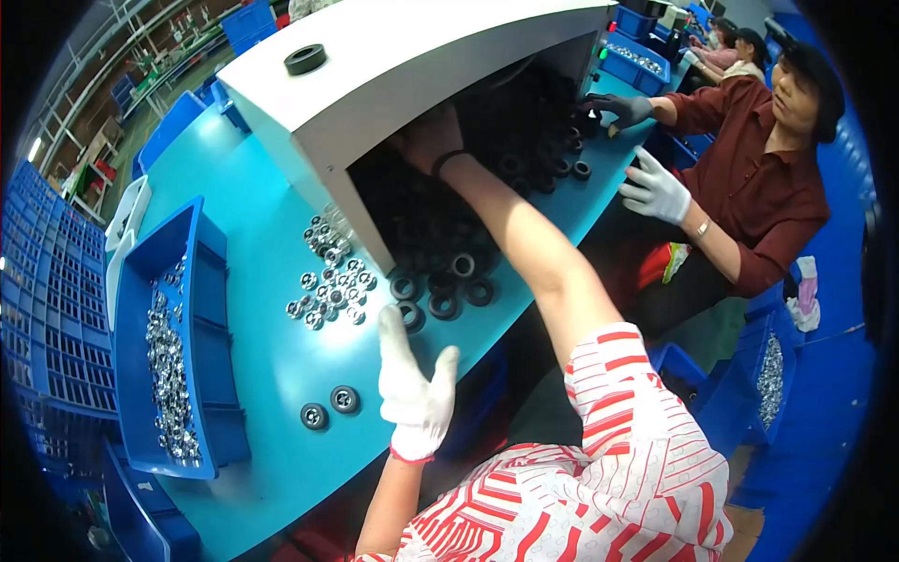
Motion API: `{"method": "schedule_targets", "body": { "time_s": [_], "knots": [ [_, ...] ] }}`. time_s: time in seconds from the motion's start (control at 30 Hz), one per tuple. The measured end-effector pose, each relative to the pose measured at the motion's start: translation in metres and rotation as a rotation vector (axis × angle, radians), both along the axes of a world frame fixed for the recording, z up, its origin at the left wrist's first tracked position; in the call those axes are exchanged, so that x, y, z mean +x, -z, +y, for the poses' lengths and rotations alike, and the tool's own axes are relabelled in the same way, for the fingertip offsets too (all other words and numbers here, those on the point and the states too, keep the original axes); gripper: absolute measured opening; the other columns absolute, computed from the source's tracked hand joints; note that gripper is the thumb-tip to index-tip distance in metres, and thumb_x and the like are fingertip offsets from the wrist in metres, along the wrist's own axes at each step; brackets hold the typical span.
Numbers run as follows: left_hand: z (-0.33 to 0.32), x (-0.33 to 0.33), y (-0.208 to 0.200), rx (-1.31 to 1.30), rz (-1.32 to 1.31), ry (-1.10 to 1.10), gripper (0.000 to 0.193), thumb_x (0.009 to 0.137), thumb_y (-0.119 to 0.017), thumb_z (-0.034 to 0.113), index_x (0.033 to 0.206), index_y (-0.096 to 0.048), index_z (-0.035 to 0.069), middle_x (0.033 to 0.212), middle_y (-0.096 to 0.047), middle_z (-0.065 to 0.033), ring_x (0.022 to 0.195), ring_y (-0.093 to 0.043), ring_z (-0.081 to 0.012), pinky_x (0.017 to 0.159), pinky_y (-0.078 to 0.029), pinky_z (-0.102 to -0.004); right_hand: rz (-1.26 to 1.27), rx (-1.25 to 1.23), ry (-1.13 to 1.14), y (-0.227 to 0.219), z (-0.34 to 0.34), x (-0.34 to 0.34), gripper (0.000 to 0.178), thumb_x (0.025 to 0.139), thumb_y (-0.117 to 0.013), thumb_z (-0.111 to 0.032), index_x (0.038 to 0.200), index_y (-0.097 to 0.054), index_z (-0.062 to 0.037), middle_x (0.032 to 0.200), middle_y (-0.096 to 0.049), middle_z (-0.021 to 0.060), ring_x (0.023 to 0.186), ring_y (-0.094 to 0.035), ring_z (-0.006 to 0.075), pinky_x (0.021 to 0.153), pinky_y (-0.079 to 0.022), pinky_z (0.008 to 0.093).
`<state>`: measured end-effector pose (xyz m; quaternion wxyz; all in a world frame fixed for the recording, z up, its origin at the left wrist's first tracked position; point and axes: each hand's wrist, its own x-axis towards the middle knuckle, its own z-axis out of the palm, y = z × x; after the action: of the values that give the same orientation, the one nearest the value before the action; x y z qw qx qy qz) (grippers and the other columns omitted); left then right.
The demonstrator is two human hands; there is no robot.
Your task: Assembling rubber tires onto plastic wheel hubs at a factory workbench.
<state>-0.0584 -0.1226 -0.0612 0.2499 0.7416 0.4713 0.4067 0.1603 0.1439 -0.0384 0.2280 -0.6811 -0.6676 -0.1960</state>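
Note:
My left hand [415, 391], in a white glove, is held over the table's near edge with thumb and fingers apart and nothing in it. Just beyond its fingertips lie black rubber tyres [444, 304]. My right hand [433, 139] reaches deep into a white open-fronted box [375, 70] heaped with black tyres; its fingers are lost in the shadow there. Left of the box opening, several shiny silver wheel hubs [332, 292] lie in a loose cluster. Nearer to me rest two small wheels [345, 400], each a black tyre with a silver hub in it.
A long blue bin [192, 375] of silver hubs stands at the left of the turquoise table [272, 496]. One tyre [304, 60] lies atop the box. At right a co-worker [773, 187] has one dark-gloved hand [623, 110] at the tyres and one white-gloved hand [655, 187] raised.

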Motion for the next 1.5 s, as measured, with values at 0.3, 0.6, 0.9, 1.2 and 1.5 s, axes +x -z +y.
{"method": "schedule_targets", "body": {
  "time_s": [0.3,0.6,0.9,1.2,1.5],
  "knots": [
    [-0.003,-0.003,0.001,0.065,-0.002,0.057,0.072,0.078,-0.066,0.01,0.138,-0.03,-0.008,0.136,-0.041,-0.0275,0.129,-0.037,-0.0416,0.107,-0.03,-0.041,-0.193,0.038,-0.275,-0.004,-0.051,0.029,0.041,0.087,-0.054,-0.039,0.121,-0.058,-0.0153,0.132,-0.051,0.0074,0.125,-0.042,0.0265,0.104,-0.028,0.0492],
    [-0.007,-0.005,0.005,0.09,-0.004,-0.009,0.069,0.077,-0.066,0.011,0.136,-0.035,-0.005,0.136,-0.042,-0.0261,0.127,-0.041,-0.0392,0.106,-0.033,-0.0393,0.243,0.074,-0.185,0.006,-0.141,0.031,0.043,0.082,-0.062,-0.029,0.119,-0.056,-0.0079,0.127,-0.051,0.0135,0.116,-0.049,0.0318,0.097,-0.04,0.0442],
    [-0.008,-0.002,0.015,0.097,0.005,-0.035,0.067,0.079,-0.065,0.013,0.138,-0.036,-0.001,0.136,-0.044,-0.0225,0.128,-0.04,-0.0367,0.106,-0.031,-0.0398,0.28,-0.231,-0.024,0.044,-0.188,0.037,0.076,0.081,-0.064,-0.036,0.142,-0.028,-0.0094,0.13,-0.043,0.0241,0.113,-0.046,0.0418,0.092,-0.045,0.0456],
    [-0.01,0.005,0.011,0.147,0.02,-0.092,0.06,0.079,-0.064,0.014,0.133,-0.042,-0.003,0.129,-0.051,-0.0216,0.116,-0.053,-0.0327,0.097,-0.042,-0.0364,0.326,-0.243,-0.159,0.05,-0.166,0.048,0.069,0.084,-0.06,-0.025,0.144,-0.027,-0.0165,0.127,-0.043,0.0272,0.115,-0.044,0.0426,0.097,-0.041,0.045],
    [-0.009,0.008,0.014,0.143,0.099,-0.083,0.061,0.079,-0.065,0.013,0.134,-0.042,-0.003,0.131,-0.051,-0.0204,0.119,-0.051,-0.0312,0.101,-0.039,-0.0361,0.402,-0.007,-0.273,0.059,-0.152,0.044,0.057,0.075,-0.055,0.003,0.129,-0.05,-0.0155,0.123,-0.047,0.019,0.107,-0.048,0.0378,0.093,-0.045,0.042]
  ]
}}
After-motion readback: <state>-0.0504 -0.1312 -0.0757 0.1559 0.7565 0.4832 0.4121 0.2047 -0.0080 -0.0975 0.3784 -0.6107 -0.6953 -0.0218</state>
